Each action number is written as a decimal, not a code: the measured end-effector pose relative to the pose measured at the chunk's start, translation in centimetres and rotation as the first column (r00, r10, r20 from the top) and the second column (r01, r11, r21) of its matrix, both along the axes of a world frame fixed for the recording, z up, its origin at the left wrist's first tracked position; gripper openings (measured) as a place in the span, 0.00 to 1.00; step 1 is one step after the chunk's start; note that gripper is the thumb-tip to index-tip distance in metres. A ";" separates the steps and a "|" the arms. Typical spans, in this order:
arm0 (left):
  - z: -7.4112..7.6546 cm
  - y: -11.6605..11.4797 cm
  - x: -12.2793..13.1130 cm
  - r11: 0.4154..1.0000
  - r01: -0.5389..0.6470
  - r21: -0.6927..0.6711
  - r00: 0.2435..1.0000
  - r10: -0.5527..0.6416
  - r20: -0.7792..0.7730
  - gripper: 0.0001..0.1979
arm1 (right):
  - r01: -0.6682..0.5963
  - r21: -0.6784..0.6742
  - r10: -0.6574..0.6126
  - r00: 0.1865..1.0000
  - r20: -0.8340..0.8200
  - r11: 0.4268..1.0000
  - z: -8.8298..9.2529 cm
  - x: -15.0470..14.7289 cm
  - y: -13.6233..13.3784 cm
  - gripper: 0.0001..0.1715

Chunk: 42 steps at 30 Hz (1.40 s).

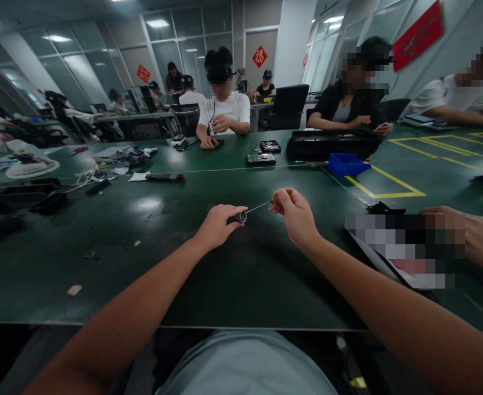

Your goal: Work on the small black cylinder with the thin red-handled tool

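Note:
Held between the thumb and fingers of my left hand (215, 226) is a small dark cylinder (242, 216), its round, metallic-looking end facing me. My right hand (297, 217) pinches a thin metal rod (261, 206), with a bit of red showing at the fingertips. The rod slants down to the left, and its far tip meets or passes just beside the cylinder's rim; I cannot tell which. Both hands are above the middle of the green table (208, 285). My palm and fingers hide most of the cylinder's body.
Farther off lie a long dark tool (165, 177), hard drives (261, 159), a blue bin (347, 164) and a long black casing (334, 145). At right, another person's hand (482, 236) is near a blurred-out object. A co-worker (223, 112) sits opposite. Clutter covers the left side.

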<state>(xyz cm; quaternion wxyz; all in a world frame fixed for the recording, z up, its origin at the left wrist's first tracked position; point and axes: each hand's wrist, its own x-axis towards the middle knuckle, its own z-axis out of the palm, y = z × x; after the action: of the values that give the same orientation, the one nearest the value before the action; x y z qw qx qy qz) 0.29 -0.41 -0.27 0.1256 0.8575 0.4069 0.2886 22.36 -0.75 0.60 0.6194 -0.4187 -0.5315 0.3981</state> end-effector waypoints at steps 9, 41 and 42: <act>-0.1 0.2 0.1 1.000 0.015 0.015 0.999 -0.014 -0.041 0.20 | 0.071 0.150 -0.119 0.931 0.346 0.986 0.4 0.1 -0.8 0.12; 1.6 -0.4 3.7 0.936 0.046 -0.349 0.996 -0.070 -0.057 0.13 | 0.214 0.388 -0.345 0.886 0.308 0.896 2.9 1.3 -2.1 0.10; 1.4 -0.3 4.2 0.946 0.055 -0.319 0.992 -0.089 -0.093 0.14 | 0.215 0.390 -0.347 0.885 0.310 0.895 2.9 1.3 -2.1 0.10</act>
<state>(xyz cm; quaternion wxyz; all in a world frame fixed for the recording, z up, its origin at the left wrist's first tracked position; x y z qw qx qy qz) 4.45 -0.68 1.14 0.2497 0.8547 0.4225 0.1690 23.68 -2.86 3.51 0.6229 -0.4448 -0.6328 0.1169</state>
